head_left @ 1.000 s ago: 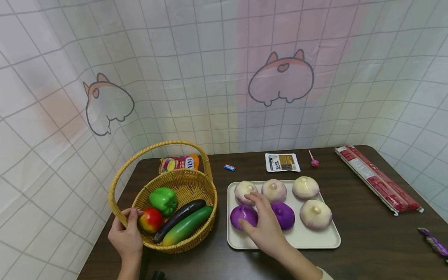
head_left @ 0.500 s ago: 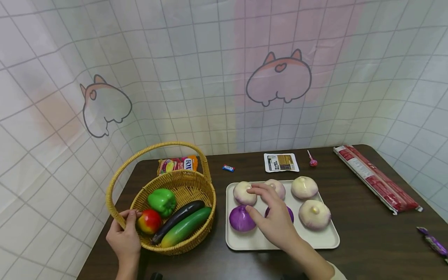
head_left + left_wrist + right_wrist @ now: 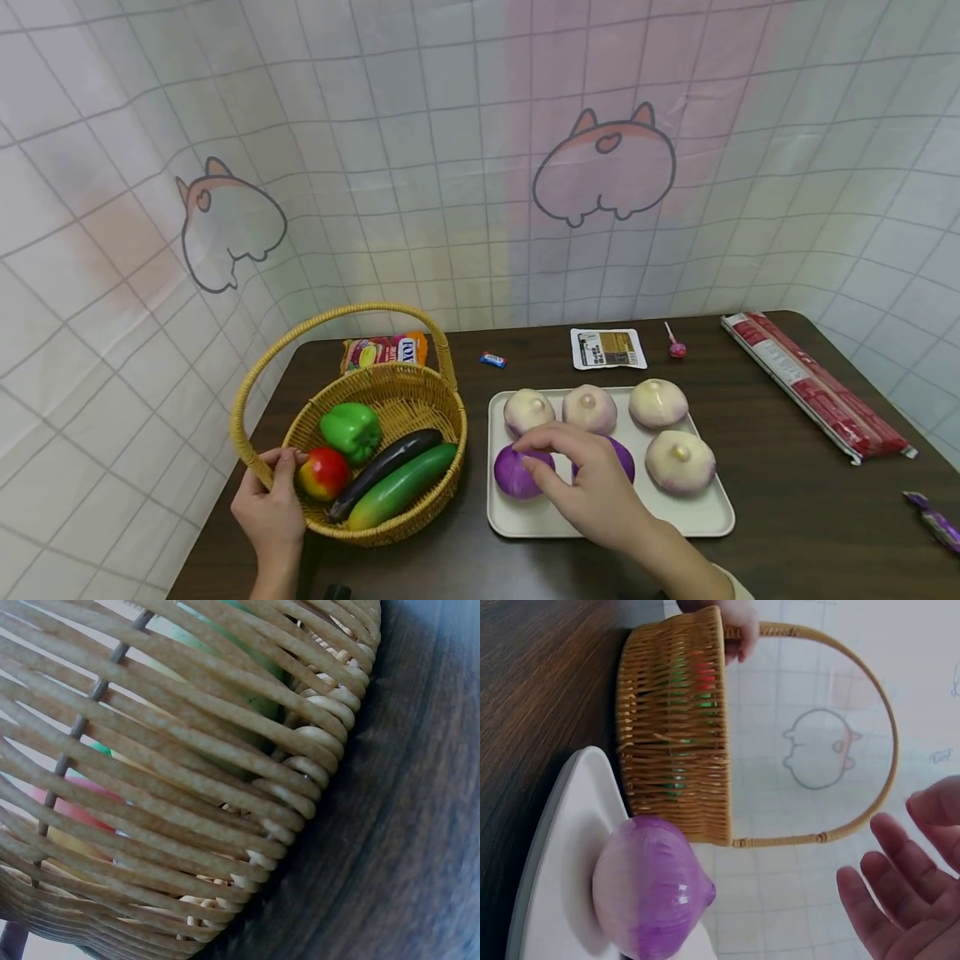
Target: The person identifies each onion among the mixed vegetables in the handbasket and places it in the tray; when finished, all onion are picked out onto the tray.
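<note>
My left hand (image 3: 272, 504) grips the wicker basket (image 3: 408, 528) where its arched handle meets the rim. Inside lie a green bell pepper (image 3: 350, 432), a red and yellow mango (image 3: 325, 473), an eggplant (image 3: 390, 468) and a cucumber (image 3: 405, 485). My right hand (image 3: 596, 483) hovers over the tray (image 3: 525, 523), its fingers apart and lightly bent, nothing between them. Below its fingertips sits a purple onion (image 3: 656, 889); the hand partly covers a second purple onion (image 3: 621, 458). Several pale onions (image 3: 678, 462) fill the back and right of the tray.
Behind the basket lies a candy bag (image 3: 386, 350). Along the back are a small blue candy (image 3: 492, 359), a white food packet (image 3: 607, 348) and a lollipop (image 3: 677, 346). A long red package (image 3: 817, 383) and a purple-wrapped candy (image 3: 933, 518) lie at the right.
My right hand has lifted a little and shifted right from around the purple onion, and its thumb and index finger have come closer together. My left hand stays on the basket.
</note>
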A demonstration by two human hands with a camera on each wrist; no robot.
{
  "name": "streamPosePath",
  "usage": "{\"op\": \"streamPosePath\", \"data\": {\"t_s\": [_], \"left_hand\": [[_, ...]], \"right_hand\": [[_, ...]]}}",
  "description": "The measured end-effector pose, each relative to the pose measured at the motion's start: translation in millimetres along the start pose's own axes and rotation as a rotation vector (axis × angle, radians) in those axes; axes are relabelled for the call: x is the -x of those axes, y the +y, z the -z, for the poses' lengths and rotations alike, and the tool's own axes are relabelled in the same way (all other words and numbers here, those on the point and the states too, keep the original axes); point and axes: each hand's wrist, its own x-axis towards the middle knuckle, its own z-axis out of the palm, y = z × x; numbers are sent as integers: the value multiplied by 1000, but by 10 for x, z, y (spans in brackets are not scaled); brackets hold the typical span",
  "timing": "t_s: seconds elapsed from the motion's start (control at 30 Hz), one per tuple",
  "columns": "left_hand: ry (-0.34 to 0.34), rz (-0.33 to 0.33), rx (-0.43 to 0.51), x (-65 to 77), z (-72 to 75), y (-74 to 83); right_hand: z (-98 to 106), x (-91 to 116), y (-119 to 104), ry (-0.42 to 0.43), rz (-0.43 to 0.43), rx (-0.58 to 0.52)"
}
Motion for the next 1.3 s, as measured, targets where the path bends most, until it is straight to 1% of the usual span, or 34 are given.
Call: {"op": "streamPosePath", "data": {"t_s": [0.13, 0.37, 0.43, 0.47, 0.53, 0.67, 0.7, 0.77, 0.83, 0.9, 1.0, 1.07, 1.1, 1.17, 1.23, 1.3], "left_hand": [[0, 6, 7, 1, -21, -10], [11, -10, -58, -2, -59, -51], [1, -12, -63, 0, -65, -43], [-9, -9, -63, 4, -74, -21], [-30, -14, -54, 24, -95, 74], [-69, -47, -22, 46, -111, 267], [-69, -60, -24, 36, -106, 274], [-65, -81, -30, 0, -89, 214], [-57, -84, -37, -29, -77, 142], [-44, -82, -24, -54, -68, 55], [-25, -69, 27, -53, -57, 22], [-9, -78, 50, -54, -46, 36], [-1, -95, 70, -55, -40, 53], [29, -150, 95, -43, -37, 122], [70, -249, 126, -14, -59, 252], [120, -372, 158, 31, -104, 416]], "right_hand": [[8, -10, 11, -29, 48, 4], [6, -10, 43, -37, 82, 14], [-1, 2, 51, -39, 85, 17], [1, 8, 54, -37, 83, 22], [8, 17, 54, -32, 74, 29], [25, 7, 46, -14, 72, 46], [30, -1, 42, -8, 74, 48], [44, -20, 35, 4, 79, 55], [65, -39, 28, 19, 86, 60], [91, -57, 14, 29, 86, 62], [125, -80, 4, 40, 89, 70], [141, -89, -1, 45, 83, 74], [147, -92, -3, 45, 73, 74], [160, -96, -5, 46, 64, 79], [174, -98, -3, 48, 61, 75], [191, -99, 2, 52, 61, 77]]}}
